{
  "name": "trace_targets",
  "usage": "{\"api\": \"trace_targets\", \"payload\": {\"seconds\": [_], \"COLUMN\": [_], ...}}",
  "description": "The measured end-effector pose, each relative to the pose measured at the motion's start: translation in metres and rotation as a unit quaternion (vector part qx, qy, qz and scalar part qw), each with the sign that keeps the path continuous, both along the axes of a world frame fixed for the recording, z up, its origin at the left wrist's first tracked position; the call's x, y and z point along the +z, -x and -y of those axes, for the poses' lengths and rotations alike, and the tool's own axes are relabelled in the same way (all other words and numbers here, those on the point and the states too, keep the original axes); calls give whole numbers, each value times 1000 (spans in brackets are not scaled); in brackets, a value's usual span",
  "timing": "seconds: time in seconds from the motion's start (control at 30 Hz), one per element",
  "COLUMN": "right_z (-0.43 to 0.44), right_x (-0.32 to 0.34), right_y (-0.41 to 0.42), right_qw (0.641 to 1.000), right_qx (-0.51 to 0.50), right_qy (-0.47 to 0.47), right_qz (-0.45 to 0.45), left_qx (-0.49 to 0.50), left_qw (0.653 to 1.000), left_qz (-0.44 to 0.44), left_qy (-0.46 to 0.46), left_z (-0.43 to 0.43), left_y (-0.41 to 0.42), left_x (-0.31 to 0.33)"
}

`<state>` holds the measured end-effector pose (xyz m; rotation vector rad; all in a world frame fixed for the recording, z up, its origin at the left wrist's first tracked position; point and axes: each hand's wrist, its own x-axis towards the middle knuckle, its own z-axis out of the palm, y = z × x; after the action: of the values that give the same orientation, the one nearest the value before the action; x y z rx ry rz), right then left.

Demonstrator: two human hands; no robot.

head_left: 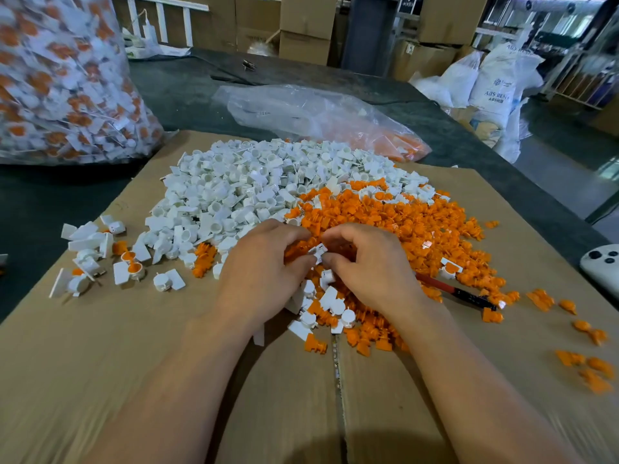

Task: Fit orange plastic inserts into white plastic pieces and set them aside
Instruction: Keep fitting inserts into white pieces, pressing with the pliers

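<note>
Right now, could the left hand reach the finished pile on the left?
Probably yes. Only bare cardboard lies between the left hand and the finished pile, so nothing blocks the way. But it pinches a white piece together with the right hand, so it is busy.

Big work rm. Brown boxes (pixel 306 28) stacked at the back, w/ a white rail (pixel 160 18) on the left. White sacks (pixel 495 82) on the right by a metal fence (pixel 582 82). Grey floor (pixel 562 182). Dark cloth (pixel 187 92) covers the table.

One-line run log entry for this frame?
phase: fitting | left hand: pinches white piece | right hand: pinches same piece | finished group: cardboard, left side
</note>
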<state>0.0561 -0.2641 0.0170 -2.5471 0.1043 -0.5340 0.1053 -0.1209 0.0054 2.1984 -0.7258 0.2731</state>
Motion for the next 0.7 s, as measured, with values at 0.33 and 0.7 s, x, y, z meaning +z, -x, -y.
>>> {"api": "trace_targets", "payload": {"seconds": [0.33,0.7], "right_z": [0,8], "right_x": [4,13], "right_y": [4,14], "right_qw": [999,986], "right_qx": [10,126], "right_qy": [-27,34], "right_qz": [19,-105], "left_qx": [70,156], "left_qw": [991,611], "left_qz": [-59,-370], "left_qy": [94,682], "left_z": [1,-28], "left_y": [4,-16], "left_x": [8,22]}}
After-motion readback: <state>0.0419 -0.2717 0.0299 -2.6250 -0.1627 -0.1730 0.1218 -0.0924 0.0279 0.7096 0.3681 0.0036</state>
